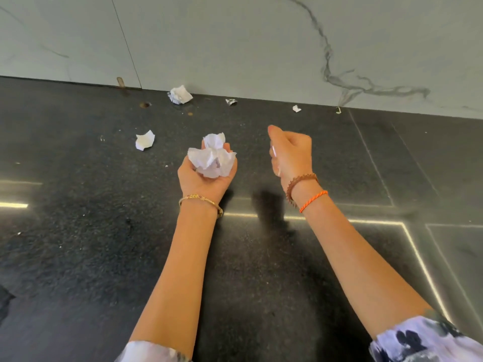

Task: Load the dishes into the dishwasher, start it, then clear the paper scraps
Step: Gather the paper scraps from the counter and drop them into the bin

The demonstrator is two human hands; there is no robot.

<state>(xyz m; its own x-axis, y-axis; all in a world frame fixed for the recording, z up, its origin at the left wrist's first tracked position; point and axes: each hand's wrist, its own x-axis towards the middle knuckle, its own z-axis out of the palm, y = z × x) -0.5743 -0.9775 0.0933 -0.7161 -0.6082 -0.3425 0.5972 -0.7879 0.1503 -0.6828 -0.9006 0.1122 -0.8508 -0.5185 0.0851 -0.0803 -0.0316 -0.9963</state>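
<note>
Two hands over black countertop (78, 231): left hand (202, 178) palm-up, cupping a wad of crumpled paper (211, 159); right hand (291, 152) curled loosely w/ a sliver of white at the palm, can't tell what. Loose scraps on counter: one (144, 140) left of the wad, others (180, 94) (231, 101) (296, 108) along the marble wall (235, 43).

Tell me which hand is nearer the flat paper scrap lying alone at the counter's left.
Left. The left hand, holding crumpled paper, sits just right of that scrap; the right hand is farther right.
</note>
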